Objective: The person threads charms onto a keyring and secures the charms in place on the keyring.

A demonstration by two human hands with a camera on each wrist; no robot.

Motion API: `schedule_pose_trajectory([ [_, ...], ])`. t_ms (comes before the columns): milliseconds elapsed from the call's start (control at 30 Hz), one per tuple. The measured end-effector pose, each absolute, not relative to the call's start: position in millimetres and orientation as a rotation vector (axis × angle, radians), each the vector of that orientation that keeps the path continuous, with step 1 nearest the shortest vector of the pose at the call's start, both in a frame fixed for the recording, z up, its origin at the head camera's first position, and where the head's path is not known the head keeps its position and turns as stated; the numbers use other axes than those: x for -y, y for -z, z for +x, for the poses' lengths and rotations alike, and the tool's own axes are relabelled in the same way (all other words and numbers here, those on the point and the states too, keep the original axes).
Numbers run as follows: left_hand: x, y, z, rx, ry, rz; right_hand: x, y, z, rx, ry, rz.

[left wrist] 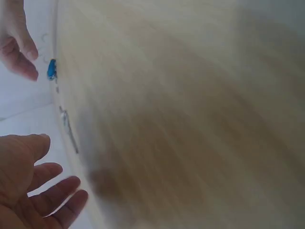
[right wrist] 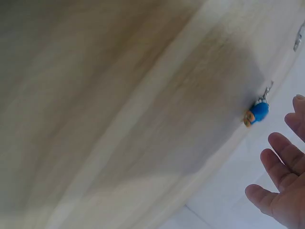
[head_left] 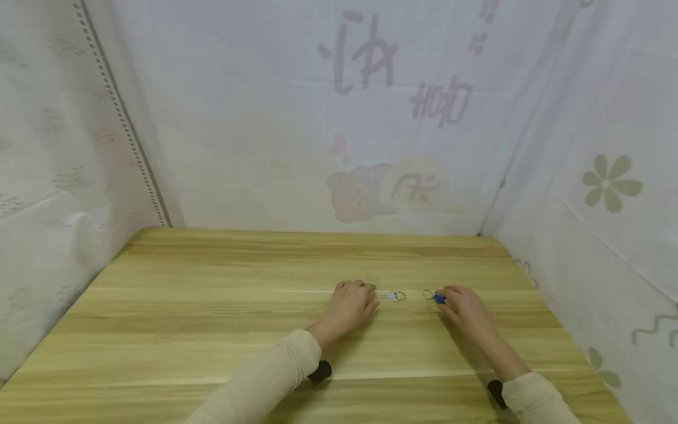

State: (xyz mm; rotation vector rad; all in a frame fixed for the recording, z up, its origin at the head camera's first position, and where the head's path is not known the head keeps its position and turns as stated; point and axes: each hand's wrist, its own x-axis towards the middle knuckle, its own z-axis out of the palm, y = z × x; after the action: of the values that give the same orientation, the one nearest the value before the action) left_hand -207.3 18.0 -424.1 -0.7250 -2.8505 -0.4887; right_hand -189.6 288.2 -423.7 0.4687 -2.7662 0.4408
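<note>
A silver key (head_left: 391,296) with a small ring lies flat on the wooden table. To its right is a keychain with a blue figure (head_left: 440,298), its metal ring (head_left: 428,294) pointing toward the key. My left hand (head_left: 351,306) hovers just left of the key, and in the left wrist view its fingers (left wrist: 50,195) are spread and hold nothing. Close beside the blue figure is my right hand (head_left: 467,309). The right wrist view shows its fingers (right wrist: 281,162) loosely extended, apart from the blue-and-orange figure (right wrist: 259,111).
The wood-grain table (head_left: 212,318) reaches back to a pale printed cloth (head_left: 254,147) hung behind it. More cloth hangs at the left and right sides. Black wrist straps (head_left: 320,372) show at both cuffs.
</note>
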Motion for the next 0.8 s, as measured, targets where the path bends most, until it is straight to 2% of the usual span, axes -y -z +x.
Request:
schedule_pose_trajectory([
  [333, -52, 428, -229, 2.91, 0.658, -0.629, -277, 432, -212, 2.815, -0.355, 0.478],
  [800, -81, 439, -241, 2.985, 0.678, -0.556, -276, 439, -219, 2.791, -0.261, 0.502],
])
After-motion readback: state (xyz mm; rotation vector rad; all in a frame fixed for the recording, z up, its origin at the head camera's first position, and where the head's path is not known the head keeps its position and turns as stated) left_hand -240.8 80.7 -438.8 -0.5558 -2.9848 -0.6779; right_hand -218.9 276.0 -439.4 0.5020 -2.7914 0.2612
